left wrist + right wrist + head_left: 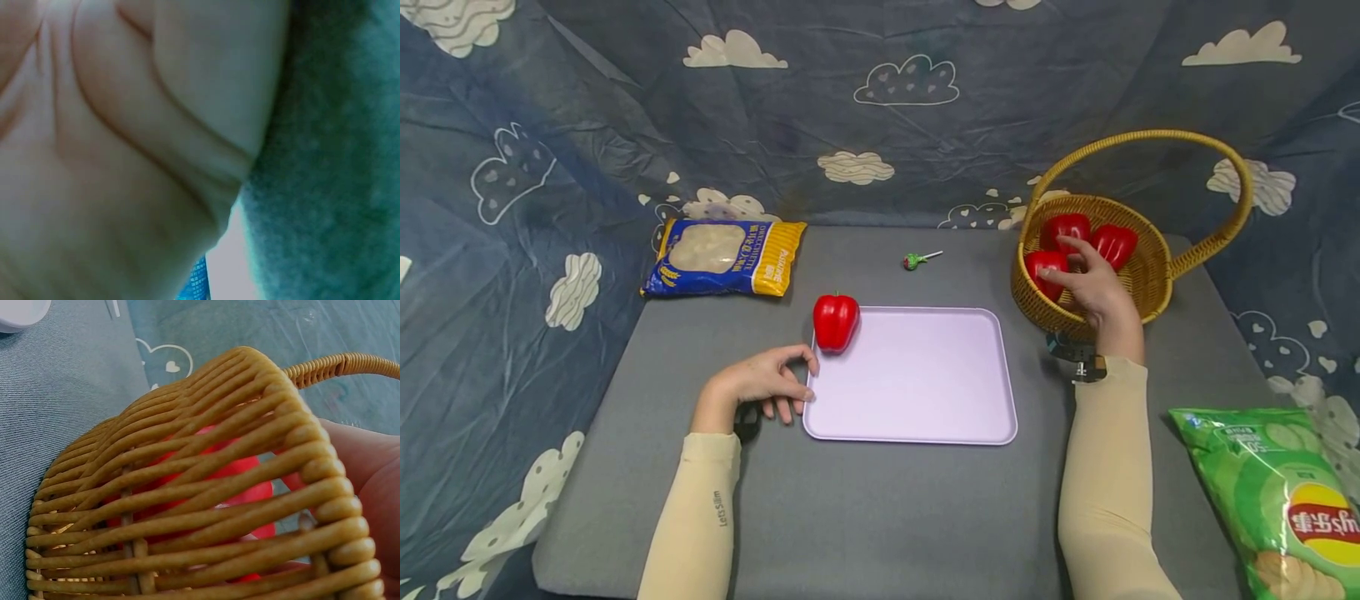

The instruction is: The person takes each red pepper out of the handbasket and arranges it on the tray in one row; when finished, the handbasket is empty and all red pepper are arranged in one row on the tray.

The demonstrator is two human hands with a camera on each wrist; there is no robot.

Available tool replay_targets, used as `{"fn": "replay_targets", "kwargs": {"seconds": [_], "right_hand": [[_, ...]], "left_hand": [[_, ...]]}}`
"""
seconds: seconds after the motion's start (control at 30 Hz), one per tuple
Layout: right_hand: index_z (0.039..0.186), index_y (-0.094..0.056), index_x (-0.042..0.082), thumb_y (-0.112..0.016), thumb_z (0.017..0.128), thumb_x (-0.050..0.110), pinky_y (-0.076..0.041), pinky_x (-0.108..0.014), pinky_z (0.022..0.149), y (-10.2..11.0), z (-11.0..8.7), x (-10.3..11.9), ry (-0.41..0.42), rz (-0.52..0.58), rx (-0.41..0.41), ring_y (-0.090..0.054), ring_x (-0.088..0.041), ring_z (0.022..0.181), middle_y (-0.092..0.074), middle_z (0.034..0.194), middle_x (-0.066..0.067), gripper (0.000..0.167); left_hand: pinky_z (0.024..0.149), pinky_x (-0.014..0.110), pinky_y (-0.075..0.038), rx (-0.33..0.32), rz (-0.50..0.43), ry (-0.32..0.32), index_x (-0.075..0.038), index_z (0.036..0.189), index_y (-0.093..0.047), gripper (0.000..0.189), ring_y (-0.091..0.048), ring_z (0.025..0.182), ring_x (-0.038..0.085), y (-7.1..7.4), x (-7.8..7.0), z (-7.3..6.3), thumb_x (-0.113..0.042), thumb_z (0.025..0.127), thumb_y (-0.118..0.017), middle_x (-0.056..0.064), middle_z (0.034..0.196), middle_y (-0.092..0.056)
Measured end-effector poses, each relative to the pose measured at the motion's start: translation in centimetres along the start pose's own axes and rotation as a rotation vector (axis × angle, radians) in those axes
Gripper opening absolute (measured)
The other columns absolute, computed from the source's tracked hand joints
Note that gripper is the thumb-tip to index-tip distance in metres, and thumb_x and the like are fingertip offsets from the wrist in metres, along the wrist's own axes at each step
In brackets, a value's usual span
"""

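Red pepper [1045,262] sits under my right hand [1099,285], at nine o'clock inside the wicker basket [1150,279]; thumb and index finger spread over it, but I cannot tell whether they grip it. A second pepper [1066,225] lies at eleven, a third pepper [1116,242] at two. My left hand [766,382], loosely curved, thumb and index fingertip apart, touches the lilac tray [910,379] at its nine o'clock rim. A fourth pepper [836,323] rests at the tray's ten o'clock corner. From the tray, the basket stands at two, the lollipop [912,262] at twelve, the pasta bag [722,257] at ten.
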State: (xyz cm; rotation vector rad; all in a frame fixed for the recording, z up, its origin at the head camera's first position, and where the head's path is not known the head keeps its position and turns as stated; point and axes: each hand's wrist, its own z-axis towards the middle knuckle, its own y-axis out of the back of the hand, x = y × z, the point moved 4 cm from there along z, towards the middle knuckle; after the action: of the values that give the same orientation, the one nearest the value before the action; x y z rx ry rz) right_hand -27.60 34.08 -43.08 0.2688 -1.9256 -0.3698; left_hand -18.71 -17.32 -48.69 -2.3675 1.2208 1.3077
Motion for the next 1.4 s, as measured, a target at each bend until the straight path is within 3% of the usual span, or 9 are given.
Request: {"fn": "replay_targets", "kwargs": {"seconds": [0.8,1.4], "right_hand": [[0.167,-0.030,0.027,-0.078,0.096,0.039,-0.045,-0.057,0.117,-0.06,0.34,-0.48,-0.019,-0.013,-0.014,-0.032,-0.043,0.151,-0.025,0.173,-0.017,0.086],[0.166,-0.031,0.024,-0.071,0.102,0.022,-0.044,-0.062,0.118,-0.13,0.32,-0.36,0.000,-0.052,-0.019,-0.031,-0.048,0.151,-0.023,0.173,-0.020,0.076]], "left_hand": [[0.052,0.026,-0.052,0.002,0.000,-0.013,-0.020,0.127,-0.055,0.041,-0.076,0.063,0.021,0.06,-0.15,0.04,-0.027,0.096,-0.079,0.009,0.086,-0.079],[0.051,0.025,-0.052,0.002,-0.005,-0.015,-0.019,0.127,-0.055,0.040,-0.076,0.062,0.020,-0.01,-0.19,-0.05,-0.025,0.096,-0.079,0.009,0.085,-0.079]]}}
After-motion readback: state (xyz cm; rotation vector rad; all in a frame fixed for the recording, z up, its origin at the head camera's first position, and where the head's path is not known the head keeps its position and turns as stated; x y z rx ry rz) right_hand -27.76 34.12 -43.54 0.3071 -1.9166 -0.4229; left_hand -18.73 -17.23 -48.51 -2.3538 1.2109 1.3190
